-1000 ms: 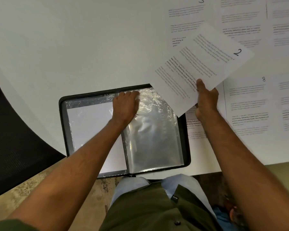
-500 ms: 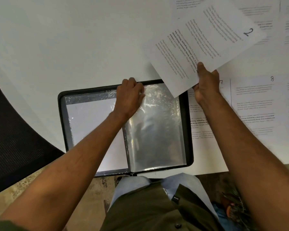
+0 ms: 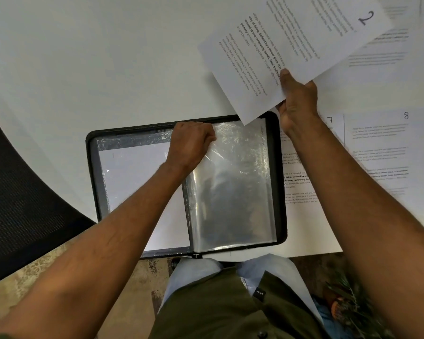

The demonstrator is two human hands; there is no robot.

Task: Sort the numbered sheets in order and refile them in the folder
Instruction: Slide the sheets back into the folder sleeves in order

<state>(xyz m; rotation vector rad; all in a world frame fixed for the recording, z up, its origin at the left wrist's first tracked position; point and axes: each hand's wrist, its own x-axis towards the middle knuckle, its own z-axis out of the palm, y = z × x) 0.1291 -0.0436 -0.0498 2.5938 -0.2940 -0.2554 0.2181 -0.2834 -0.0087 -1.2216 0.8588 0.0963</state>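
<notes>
**Sheet 2 poised above the open folder**

White table (image 3: 96, 57) filled the upper frame; folder (image 3: 280, 167) lay open at centre. Sheet 2 (image 3: 291, 45), upper right, was pinched by the right hand (image 3: 298, 104), long axis slanting toward the sleeve (image 3: 233, 182), whose top the left hand (image 3: 191, 143) gripped (mouth hidden).

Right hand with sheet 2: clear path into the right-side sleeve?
Probably yes. The left hand grips the sleeve at its top edge, and sheet 2, held by the right hand, hangs just above with nothing between.
</notes>
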